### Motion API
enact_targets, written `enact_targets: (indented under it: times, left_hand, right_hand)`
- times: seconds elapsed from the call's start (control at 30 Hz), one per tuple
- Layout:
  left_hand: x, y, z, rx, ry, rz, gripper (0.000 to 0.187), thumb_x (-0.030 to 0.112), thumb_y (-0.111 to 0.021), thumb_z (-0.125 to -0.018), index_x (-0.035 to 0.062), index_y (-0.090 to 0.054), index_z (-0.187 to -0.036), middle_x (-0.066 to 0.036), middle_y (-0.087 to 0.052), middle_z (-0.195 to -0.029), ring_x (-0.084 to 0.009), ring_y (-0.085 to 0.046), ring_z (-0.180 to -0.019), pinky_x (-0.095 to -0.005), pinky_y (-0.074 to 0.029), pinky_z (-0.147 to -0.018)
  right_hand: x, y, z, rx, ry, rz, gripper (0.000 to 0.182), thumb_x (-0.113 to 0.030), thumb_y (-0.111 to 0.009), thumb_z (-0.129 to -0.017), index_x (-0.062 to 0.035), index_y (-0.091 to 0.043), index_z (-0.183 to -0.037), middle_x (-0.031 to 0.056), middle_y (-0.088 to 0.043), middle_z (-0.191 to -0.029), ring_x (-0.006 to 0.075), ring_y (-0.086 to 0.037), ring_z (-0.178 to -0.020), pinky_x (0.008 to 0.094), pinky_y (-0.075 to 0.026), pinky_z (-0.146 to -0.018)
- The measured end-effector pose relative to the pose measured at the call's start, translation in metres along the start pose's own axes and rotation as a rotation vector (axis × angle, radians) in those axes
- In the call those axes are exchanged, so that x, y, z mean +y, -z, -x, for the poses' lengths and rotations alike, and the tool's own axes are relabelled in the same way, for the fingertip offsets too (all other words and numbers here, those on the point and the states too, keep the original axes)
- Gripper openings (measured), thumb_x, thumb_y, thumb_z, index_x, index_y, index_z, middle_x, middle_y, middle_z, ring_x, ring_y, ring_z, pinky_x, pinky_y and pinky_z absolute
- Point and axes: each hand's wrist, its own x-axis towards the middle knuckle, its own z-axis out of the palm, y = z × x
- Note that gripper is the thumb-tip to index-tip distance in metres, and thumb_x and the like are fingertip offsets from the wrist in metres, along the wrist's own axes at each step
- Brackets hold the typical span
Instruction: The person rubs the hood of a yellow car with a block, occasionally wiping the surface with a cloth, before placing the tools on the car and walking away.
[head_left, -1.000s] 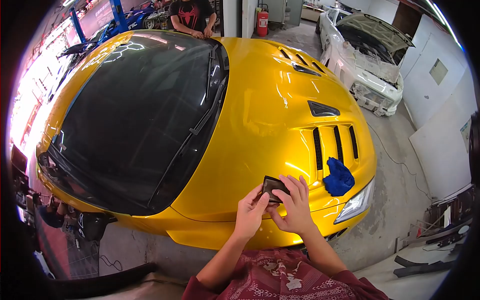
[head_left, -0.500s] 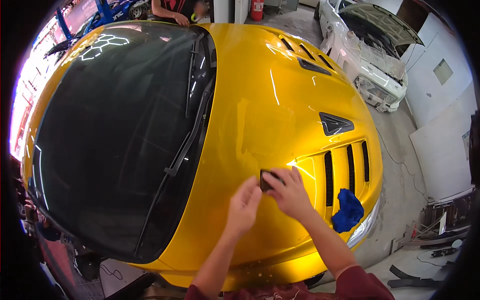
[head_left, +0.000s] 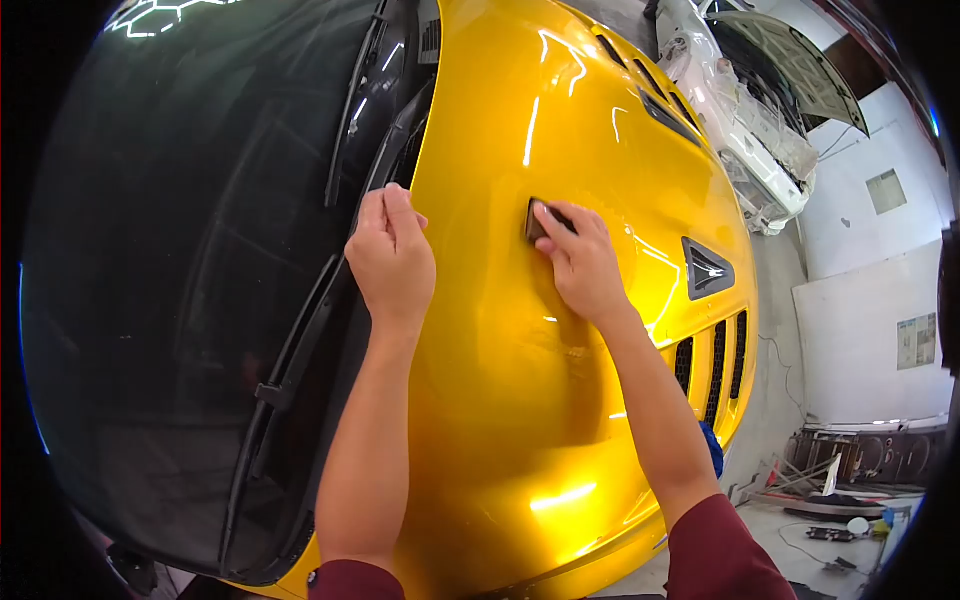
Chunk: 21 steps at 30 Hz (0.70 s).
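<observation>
My right hand [head_left: 582, 262] grips a small dark applicator block [head_left: 535, 222] between thumb and fingers. The block rests on the glossy yellow hood [head_left: 480, 330] of a car, around its middle. Over the hood's rear edge, beside the wipers, my left hand [head_left: 395, 255] is raised with its fingers closed in a pinch. Whatever may be between those fingers is hidden. A blue cloth [head_left: 712, 450] lies near the front of the hood, mostly behind my right forearm.
Black wipers [head_left: 300, 340] run along the dark windshield [head_left: 170, 300] at the left. Black vents [head_left: 715, 370] and a triangular scoop [head_left: 706, 268] break the hood's surface at the right. Beyond stands a white car [head_left: 735, 130] with its hood raised. Parts lie on the floor at the lower right.
My view has shifted farther over the hood. My right hand has carried the block toward the far side. My left hand has moved away from it, toward the windshield, and its fingers have closed.
</observation>
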Motion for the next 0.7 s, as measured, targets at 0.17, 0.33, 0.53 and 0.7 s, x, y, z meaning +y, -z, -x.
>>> enact_targets:
  times: [0.17, 0.33, 0.53, 0.7]
  left_hand:
    - [0.010, 0.005, -0.004, -0.028, 0.212, 0.046, 0.037, 0.031, -0.049, -0.110, 0.0020, -0.068, -0.096, -0.003, -0.065, -0.072, -0.0115, -0.059, -0.074, -0.0317, -0.046, -0.072]
    - [0.007, 0.005, -0.008, 0.037, 0.321, 0.125, 0.037, 0.033, -0.050, -0.108, 0.0026, -0.068, -0.095, -0.003, -0.065, -0.071, -0.0115, -0.059, -0.072, -0.0322, -0.045, -0.071]
    - [0.013, 0.006, -0.010, 0.030, 0.359, 0.133, 0.036, 0.031, -0.049, -0.105, 0.0030, -0.068, -0.092, -0.003, -0.067, -0.071, -0.0123, -0.060, -0.070, -0.0312, -0.046, -0.071]
    - [0.004, 0.008, -0.014, 0.061, 0.375, 0.177, 0.036, 0.032, -0.049, -0.105, 0.0036, -0.067, -0.091, -0.004, -0.068, -0.071, -0.0128, -0.060, -0.069, -0.0321, -0.047, -0.072]
  right_hand:
    - [-0.040, 0.018, 0.049, -0.010, 0.036, 0.018, 0.040, -0.008, -0.070, -0.091, -0.0088, -0.070, -0.131, 0.0152, -0.063, -0.129, 0.0353, -0.059, -0.118, 0.0481, -0.043, -0.104]
    - [-0.013, -0.005, 0.015, -0.009, 0.025, 0.016, 0.043, -0.006, -0.069, -0.090, -0.0087, -0.069, -0.132, 0.0147, -0.064, -0.131, 0.0348, -0.060, -0.118, 0.0475, -0.043, -0.106]
    - [-0.044, -0.004, 0.025, -0.004, 0.001, 0.017, 0.044, -0.004, -0.068, -0.089, -0.0100, -0.071, -0.133, 0.0144, -0.064, -0.132, 0.0356, -0.060, -0.119, 0.0466, -0.042, -0.108]
    - [-0.054, -0.006, 0.045, -0.033, 0.027, 0.054, 0.043, -0.007, -0.068, -0.091, -0.0114, -0.070, -0.134, 0.0143, -0.063, -0.134, 0.0357, -0.058, -0.122, 0.0462, -0.042, -0.107]
